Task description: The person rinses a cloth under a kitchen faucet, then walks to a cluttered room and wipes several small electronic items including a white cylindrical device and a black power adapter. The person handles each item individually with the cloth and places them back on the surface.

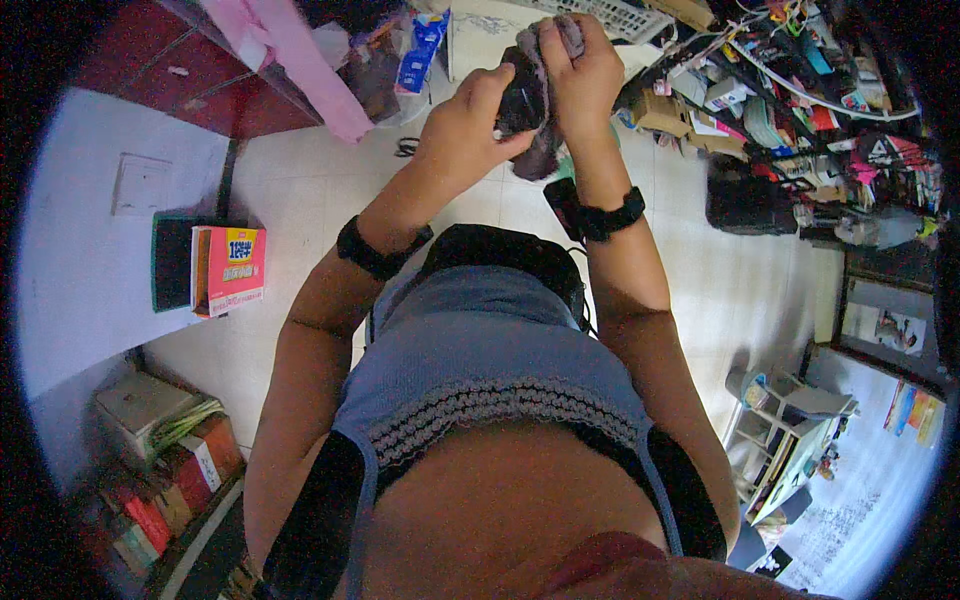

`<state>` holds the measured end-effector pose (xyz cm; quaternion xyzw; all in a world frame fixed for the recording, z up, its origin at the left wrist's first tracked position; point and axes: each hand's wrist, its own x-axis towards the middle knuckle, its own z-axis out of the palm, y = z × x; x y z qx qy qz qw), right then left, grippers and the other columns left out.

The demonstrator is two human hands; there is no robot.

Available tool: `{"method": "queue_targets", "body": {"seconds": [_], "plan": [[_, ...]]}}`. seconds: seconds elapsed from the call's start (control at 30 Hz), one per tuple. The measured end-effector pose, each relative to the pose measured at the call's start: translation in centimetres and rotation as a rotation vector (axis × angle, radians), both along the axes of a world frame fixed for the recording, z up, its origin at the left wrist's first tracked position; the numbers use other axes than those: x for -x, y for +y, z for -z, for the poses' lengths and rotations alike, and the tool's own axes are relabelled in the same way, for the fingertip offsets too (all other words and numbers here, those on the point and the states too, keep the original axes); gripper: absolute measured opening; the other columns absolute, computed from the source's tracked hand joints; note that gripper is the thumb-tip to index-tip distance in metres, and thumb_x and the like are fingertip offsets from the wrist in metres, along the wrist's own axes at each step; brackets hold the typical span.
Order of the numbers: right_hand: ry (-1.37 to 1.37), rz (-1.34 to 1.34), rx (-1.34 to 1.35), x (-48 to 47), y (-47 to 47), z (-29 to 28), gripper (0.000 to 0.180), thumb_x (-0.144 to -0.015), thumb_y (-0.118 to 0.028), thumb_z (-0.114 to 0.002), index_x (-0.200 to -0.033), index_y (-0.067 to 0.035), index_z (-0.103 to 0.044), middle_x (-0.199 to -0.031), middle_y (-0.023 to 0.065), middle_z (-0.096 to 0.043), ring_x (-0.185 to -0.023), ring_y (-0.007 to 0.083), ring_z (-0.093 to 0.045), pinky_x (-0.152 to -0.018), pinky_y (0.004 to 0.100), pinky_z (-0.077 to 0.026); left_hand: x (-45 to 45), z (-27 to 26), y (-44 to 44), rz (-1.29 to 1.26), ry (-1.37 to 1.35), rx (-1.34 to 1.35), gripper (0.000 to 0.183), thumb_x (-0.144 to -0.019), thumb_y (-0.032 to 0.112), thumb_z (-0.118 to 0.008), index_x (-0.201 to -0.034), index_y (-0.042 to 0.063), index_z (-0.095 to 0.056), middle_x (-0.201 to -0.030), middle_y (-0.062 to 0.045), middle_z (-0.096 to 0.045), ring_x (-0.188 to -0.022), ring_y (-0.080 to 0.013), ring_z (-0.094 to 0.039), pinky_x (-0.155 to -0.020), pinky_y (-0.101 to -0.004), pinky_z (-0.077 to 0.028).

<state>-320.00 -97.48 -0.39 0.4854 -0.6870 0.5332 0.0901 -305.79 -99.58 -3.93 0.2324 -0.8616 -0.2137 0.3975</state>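
Observation:
Out in front of my body, my left hand (463,131) grips a dark, glossy object (520,96) by its left side, thumb on top and fingers beneath. What exactly the object is cannot be told. My right hand (589,79) holds a bunched grey-purple cloth (538,159) against the object's right side. Part of the cloth pokes out above my right fingers, and its lower end hangs below the object. Both hands are raised above the tiled floor (495,195). A black band sits on each forearm.
Crowded shelves (810,127) with cartons and loose goods stand at the right. A pink strip of material (300,67) and a blue packet (424,52) are at upper left. A pink box (236,266) is at left, a white rack (780,442) at lower right.

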Motion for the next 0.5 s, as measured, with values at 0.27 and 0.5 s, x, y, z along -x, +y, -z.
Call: {"method": "queue_targets", "body": {"seconds": [0.27,0.5], "plan": [[0.277,-0.155,0.141,-10.6,3.0,-1.1,0.027,-0.072,-0.029,-0.064,-0.086,-0.007,-0.061,-0.082,0.0123,-0.061,-0.072,0.0316,-0.059,-0.063,0.0366,-0.048,-7.0,-0.5,0.9,-0.188,0.005,-0.149,0.062,-0.062,0.019,-0.075,-0.11,0.001,-0.04,-0.1,-0.02,-0.053,-0.081,-0.0348,-0.058,-0.068,-0.0404,-0.048],[0.004,-0.171,-0.074,-17.9,4.2,-1.3,0.028,-0.076,-0.026,-0.062,-0.094,-0.006,-0.057,-0.085,0.0123,-0.059,-0.076,0.0287,-0.058,-0.067,0.0371,-0.047,-16.0,-0.3,4.6,-0.176,0.027,-0.136,0.074,-0.06,0.02,-0.079,-0.118,0.0,-0.039,-0.107,-0.02,-0.053,-0.088,-0.0299,-0.06,-0.07,-0.0351,-0.05]]}}
